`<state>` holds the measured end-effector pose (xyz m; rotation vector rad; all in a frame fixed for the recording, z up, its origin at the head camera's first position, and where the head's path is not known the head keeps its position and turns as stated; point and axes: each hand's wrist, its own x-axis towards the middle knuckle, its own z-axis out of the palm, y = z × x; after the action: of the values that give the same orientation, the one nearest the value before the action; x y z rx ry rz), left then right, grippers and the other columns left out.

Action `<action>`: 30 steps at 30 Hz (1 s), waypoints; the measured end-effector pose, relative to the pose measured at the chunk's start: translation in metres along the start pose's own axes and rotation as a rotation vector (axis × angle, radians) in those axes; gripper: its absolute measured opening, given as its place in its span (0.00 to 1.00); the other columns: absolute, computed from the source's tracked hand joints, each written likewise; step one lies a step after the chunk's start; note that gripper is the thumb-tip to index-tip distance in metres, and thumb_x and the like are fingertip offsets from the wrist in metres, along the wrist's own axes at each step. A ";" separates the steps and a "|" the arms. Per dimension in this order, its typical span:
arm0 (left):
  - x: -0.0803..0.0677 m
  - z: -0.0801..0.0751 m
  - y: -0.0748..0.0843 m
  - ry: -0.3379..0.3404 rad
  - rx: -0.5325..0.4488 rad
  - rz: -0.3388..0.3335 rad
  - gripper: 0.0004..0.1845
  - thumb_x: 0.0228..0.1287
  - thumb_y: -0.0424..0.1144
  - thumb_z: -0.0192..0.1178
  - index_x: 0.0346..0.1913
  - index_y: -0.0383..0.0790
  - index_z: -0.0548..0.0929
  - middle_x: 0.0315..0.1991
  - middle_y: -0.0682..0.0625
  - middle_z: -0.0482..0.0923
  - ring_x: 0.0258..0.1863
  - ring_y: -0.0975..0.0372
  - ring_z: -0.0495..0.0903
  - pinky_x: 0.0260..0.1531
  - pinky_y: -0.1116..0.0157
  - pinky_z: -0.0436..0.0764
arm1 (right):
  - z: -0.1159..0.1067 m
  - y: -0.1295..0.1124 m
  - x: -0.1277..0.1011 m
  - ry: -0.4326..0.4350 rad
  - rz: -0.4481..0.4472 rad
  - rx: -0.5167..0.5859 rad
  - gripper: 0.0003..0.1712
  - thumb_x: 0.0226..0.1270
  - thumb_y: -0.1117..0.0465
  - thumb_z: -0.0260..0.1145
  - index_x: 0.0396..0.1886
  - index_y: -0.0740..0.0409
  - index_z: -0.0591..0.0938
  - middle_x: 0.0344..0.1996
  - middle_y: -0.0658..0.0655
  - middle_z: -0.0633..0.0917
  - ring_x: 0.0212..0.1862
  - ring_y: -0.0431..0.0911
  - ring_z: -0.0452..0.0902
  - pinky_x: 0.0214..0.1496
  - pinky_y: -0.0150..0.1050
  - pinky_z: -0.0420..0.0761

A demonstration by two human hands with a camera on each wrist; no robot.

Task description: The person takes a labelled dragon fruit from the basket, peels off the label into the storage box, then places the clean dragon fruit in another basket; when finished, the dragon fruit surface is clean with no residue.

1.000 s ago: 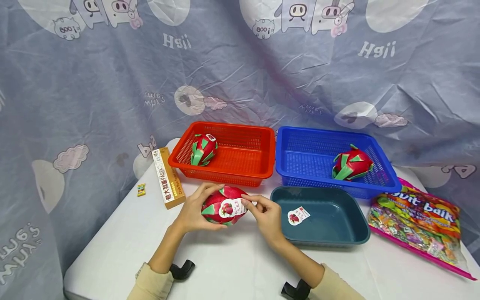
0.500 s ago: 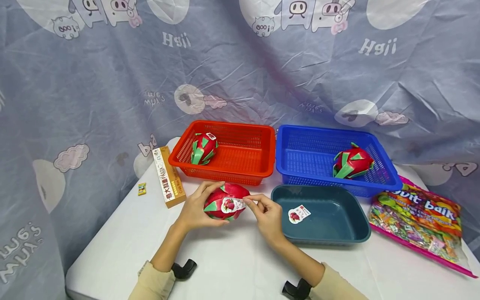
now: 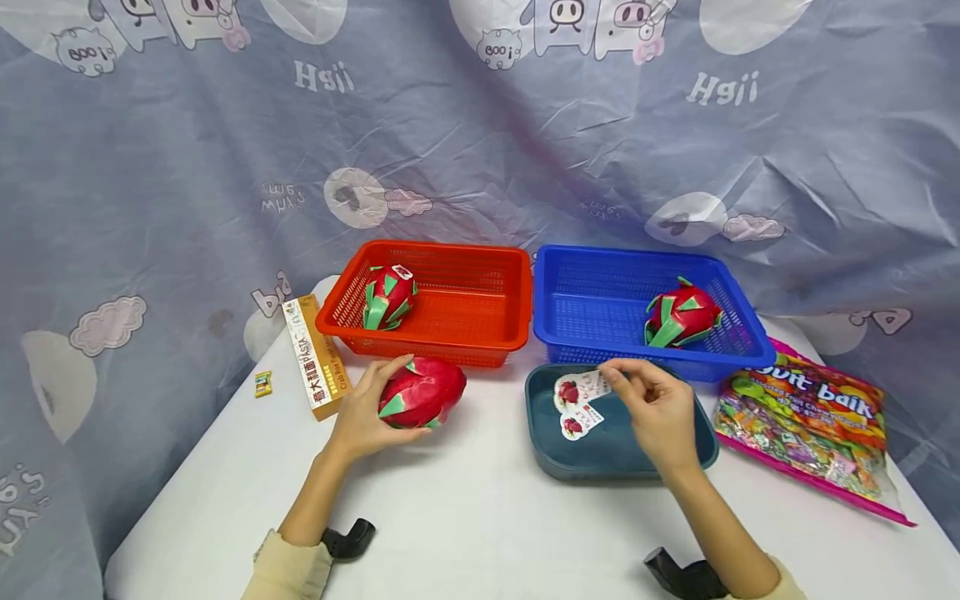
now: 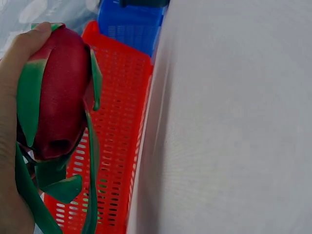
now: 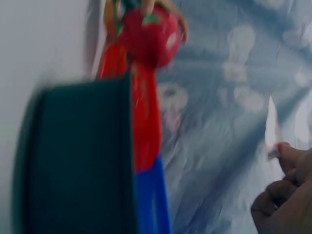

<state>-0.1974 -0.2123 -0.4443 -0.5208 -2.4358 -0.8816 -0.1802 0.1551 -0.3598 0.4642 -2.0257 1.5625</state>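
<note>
My left hand (image 3: pixel 367 414) grips a red dragon fruit (image 3: pixel 429 392) with green scales above the table, left of the dark green tray (image 3: pixel 637 468). The left wrist view shows the same dragon fruit (image 4: pixel 63 92) with thumb and palm along its side. Over the tray, my right hand (image 3: pixel 662 412) pinches the edge of a white sticker (image 3: pixel 572 390) printed with a dragon fruit. A second sticker (image 3: pixel 581 422) lies in the tray, just below the held one in the head view. Seen edge-on and blurred, the held sticker (image 5: pixel 271 124) stands at the fingertips in the right wrist view.
Behind are a red basket (image 3: pixel 472 354) and a blue basket (image 3: pixel 585 350), each with a dragon fruit, (image 3: pixel 390 297) being the left one. A pasta box (image 3: pixel 317 358) and a small yellow packet (image 3: pixel 262 383) lie left. A candy bag (image 3: pixel 806 433) lies right, against the blue basket.
The sticker has come off the dragon fruit, and my right hand has carried it right, over the tray. My left hand still holds the fruit, whose visible side now shows no sticker.
</note>
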 end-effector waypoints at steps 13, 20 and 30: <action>-0.006 0.006 0.001 -0.032 0.009 -0.015 0.52 0.28 0.64 0.70 0.64 0.63 0.60 0.50 0.57 0.67 0.50 0.62 0.71 0.38 0.57 0.79 | -0.041 0.091 -0.010 -0.333 0.014 -0.560 0.07 0.58 0.54 0.63 0.32 0.50 0.84 0.07 0.44 0.58 0.11 0.34 0.46 0.12 0.30 0.51; -0.006 0.007 0.001 -0.025 -0.012 -0.013 0.52 0.28 0.64 0.70 0.64 0.60 0.61 0.50 0.57 0.68 0.49 0.61 0.71 0.39 0.56 0.79 | -0.035 0.100 -0.004 -0.420 0.030 -0.594 0.05 0.57 0.55 0.64 0.29 0.48 0.84 0.07 0.44 0.59 0.12 0.34 0.47 0.13 0.29 0.52; -0.007 0.009 0.001 -0.030 -0.021 -0.016 0.53 0.27 0.64 0.71 0.64 0.59 0.60 0.50 0.56 0.67 0.50 0.59 0.72 0.39 0.54 0.79 | -0.033 0.105 -0.002 -0.530 0.027 -0.711 0.05 0.55 0.55 0.66 0.29 0.49 0.85 0.07 0.43 0.60 0.12 0.35 0.50 0.14 0.28 0.51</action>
<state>-0.1944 -0.2065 -0.4540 -0.5260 -2.4634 -0.9137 -0.2316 0.2154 -0.4365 0.5970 -2.8009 0.6620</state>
